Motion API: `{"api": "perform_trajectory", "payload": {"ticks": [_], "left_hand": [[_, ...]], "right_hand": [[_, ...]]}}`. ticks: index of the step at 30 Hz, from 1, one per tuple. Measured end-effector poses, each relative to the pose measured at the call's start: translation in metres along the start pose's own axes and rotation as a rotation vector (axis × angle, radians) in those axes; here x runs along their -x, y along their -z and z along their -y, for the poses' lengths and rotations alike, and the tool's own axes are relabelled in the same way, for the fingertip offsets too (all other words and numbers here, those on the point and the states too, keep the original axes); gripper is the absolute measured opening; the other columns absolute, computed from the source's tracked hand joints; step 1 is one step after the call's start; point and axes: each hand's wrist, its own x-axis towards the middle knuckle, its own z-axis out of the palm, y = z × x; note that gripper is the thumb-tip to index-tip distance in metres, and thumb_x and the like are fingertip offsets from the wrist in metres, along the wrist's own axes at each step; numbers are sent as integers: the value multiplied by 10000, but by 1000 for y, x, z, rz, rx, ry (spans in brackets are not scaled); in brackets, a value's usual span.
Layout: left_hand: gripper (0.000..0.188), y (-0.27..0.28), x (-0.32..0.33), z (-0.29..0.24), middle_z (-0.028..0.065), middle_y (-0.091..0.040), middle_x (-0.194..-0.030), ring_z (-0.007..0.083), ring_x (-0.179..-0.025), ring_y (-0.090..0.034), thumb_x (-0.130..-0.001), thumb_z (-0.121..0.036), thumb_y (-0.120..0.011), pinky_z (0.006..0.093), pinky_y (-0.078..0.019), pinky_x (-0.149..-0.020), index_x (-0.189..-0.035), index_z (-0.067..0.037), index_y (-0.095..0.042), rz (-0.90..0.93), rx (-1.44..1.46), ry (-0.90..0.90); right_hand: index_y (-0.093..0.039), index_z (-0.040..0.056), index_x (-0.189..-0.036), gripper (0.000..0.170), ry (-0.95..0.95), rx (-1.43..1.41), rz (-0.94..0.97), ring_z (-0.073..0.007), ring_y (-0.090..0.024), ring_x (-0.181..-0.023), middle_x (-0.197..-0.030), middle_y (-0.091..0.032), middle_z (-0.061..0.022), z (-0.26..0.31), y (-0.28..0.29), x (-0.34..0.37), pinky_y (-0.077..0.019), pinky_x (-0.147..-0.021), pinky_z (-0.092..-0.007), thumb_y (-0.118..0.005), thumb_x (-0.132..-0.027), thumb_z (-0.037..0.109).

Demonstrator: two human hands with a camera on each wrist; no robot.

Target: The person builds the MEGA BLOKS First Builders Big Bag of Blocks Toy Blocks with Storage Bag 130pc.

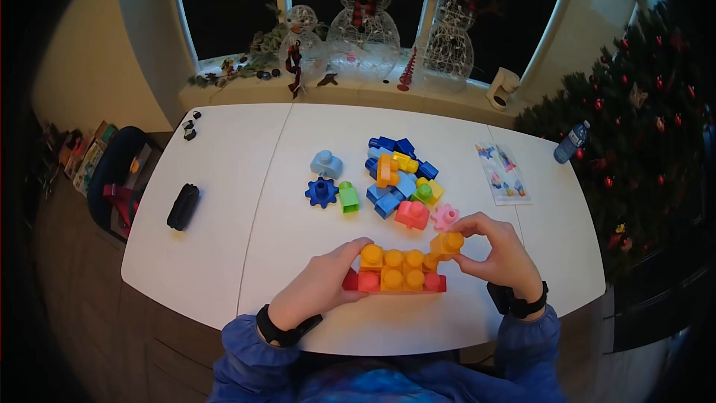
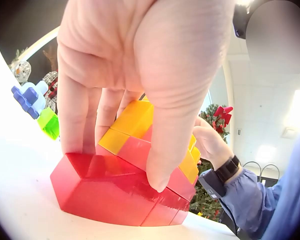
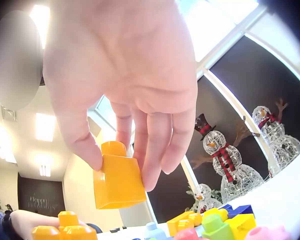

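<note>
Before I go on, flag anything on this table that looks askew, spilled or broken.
Nothing looks spilled or broken. The loose blocks lie jumbled, which seems ordinary; only the water bottle stands rather close to the edge of the table.

From here I see my left hand [image 1: 317, 280] spread low with its thumb set apart from the fingers, and my right hand [image 1: 498, 252] raised in a pinch, its wrist bent, both forearms reaching forward in blue sleeves [image 1: 253, 354].
</note>
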Motion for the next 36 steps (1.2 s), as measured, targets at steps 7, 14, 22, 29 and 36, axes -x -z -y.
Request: {"api": "perform_trajectory", "payload": {"ticks": [7, 14, 22, 29, 36], "left_hand": [[795, 0, 0, -1, 164, -689, -1186, 289, -922, -744, -788, -203, -896, 376, -600, -813, -1450, -86, -473, 10, 0, 4], [814, 0, 0, -1, 167, -688, -1183, 289, -918, -743, -790, -220, -899, 367, -597, -805, -1461, -71, -463, 5, -37, -6], [802, 3, -1, -1, 150, -692, -1144, 273, -896, -742, -801, -226, -896, 361, -597, -783, -1461, -75, -466, 22, 1, 7], [758, 3, -1, -1, 152, -686, -1151, 267, -898, -744, -805, -194, -883, 359, -599, -794, -1439, -94, -479, 25, 9, 24], [756, 2, -1, 0, 159, -684, -1160, 276, -902, -745, -798, -180, -884, 360, -597, -816, -1433, -96, -481, 12, 5, 11]], "right_hand": [[-685, 54, -1110, 333, 86, 11, 52, -314, -727, -969, -1054, -749, -106, -11, -21, 5, -578, -866, -375, -840, -818, 92], [-687, 51, -1082, 295, 118, -5, 6, -328, -722, -967, -1044, -749, -99, -16, -26, 8, -576, -865, -378, -835, -833, 108], [-694, 48, -1104, 311, 141, -21, 183, -312, -727, -933, -1025, -749, -118, -23, -5, -30, -572, -847, -373, -834, -848, 155], [-643, 43, -1282, 526, 121, 221, 115, -342, -684, -1093, -1213, -687, -193, -61, -28, -124, -548, -936, -407, -823, -873, 321], [-553, 52, -1426, 742, 161, 442, 181, -386, -639, -1192, -1314, -643, -219, -89, -62, -173, -518, -1009, -441, -824, -834, 408]]}}
